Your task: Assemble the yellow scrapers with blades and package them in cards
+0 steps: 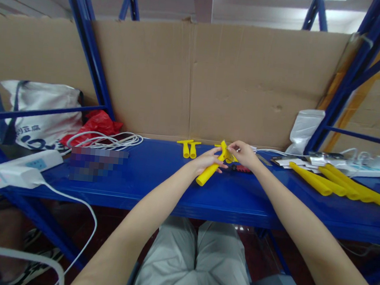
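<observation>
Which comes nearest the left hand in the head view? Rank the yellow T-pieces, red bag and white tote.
1. Yellow T-pieces, just up-left of the left hand.
2. Red bag, farther left by the cables.
3. White tote, far left.

1. The white tote bag (41, 110), far to the left of the left hand's fingers (213, 156), carries dark blue print. Two characters that look like "豆腐" can be read, but not with certainty.
2. Under these characters there are larger blue marks, cut off by the shelf bar; they cannot be read.
3. The flat thing (97, 164) between the bag and the fingers is blurred, so nothing can be read on it.
</observation>
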A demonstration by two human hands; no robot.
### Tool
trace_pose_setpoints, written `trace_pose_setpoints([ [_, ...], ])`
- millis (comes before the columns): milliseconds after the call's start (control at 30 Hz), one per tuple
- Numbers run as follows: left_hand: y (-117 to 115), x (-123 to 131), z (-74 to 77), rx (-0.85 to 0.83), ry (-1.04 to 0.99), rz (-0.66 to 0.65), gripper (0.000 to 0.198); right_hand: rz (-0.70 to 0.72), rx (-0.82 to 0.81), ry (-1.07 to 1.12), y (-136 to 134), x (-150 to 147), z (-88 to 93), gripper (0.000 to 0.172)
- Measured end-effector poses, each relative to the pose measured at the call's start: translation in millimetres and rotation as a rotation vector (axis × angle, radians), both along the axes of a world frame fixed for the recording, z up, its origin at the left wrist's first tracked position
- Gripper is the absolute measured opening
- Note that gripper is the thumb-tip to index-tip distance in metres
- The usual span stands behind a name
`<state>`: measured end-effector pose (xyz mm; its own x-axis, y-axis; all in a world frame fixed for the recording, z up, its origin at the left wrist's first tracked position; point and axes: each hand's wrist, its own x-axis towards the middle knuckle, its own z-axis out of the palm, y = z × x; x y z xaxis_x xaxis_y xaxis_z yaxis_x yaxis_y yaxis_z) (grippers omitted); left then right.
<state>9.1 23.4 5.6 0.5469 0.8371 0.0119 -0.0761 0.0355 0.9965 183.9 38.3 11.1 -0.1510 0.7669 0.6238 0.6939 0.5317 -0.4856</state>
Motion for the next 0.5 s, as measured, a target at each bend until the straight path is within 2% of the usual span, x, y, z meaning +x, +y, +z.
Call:
trace_pose_setpoints([
  [500, 0.4, 0.9, -1.4, -0.005, 0.004, -0.009, 0.082, 0.126, 0.033, 0.077, 4.5, -1.7, -5.8, 0.008],
])
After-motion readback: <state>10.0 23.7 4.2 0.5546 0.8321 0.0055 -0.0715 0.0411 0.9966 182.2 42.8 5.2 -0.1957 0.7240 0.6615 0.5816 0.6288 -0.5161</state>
